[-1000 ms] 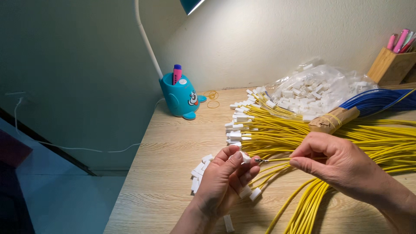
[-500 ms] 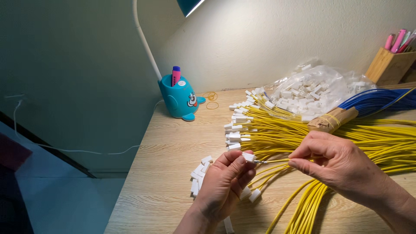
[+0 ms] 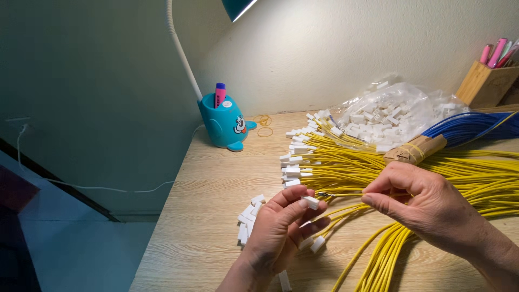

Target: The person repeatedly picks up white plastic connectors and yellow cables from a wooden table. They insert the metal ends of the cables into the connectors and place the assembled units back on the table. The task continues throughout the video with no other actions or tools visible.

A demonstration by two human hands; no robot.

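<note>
I saw a pale wood-grain desk [image 3: 216,216] pushed into a corner, a cream textured wall [image 3: 346,48] behind it and a darker green wall [image 3: 97,81] to its left, with a thin white cable [image 3: 108,189] trailing down that side. A lamp's white neck [image 3: 181,54] rose from a blue whale-shaped holder [image 3: 224,123] with a pink marker in it; rubber bands [image 3: 263,124] lay just beside it. My left hand [image 3: 281,232] was curled, thumb and forefinger pinching a small white connector [image 3: 311,202]. My right hand [image 3: 427,208] was closed in a pinch on a single yellow wire [image 3: 343,194], its bare metal tip just short of the connector, not quite touching as far as I could tell. A loose pile of white connectors [image 3: 248,216] sat on the desk near my left hand. Behind lay a spread of yellow wires with connectors fitted [image 3: 335,167], bound by a brown paper wrap [image 3: 416,150], a clear bag of connectors [image 3: 394,113], blue wires [image 3: 470,127], and a wooden pen box [image 3: 484,84] at the far right.
</note>
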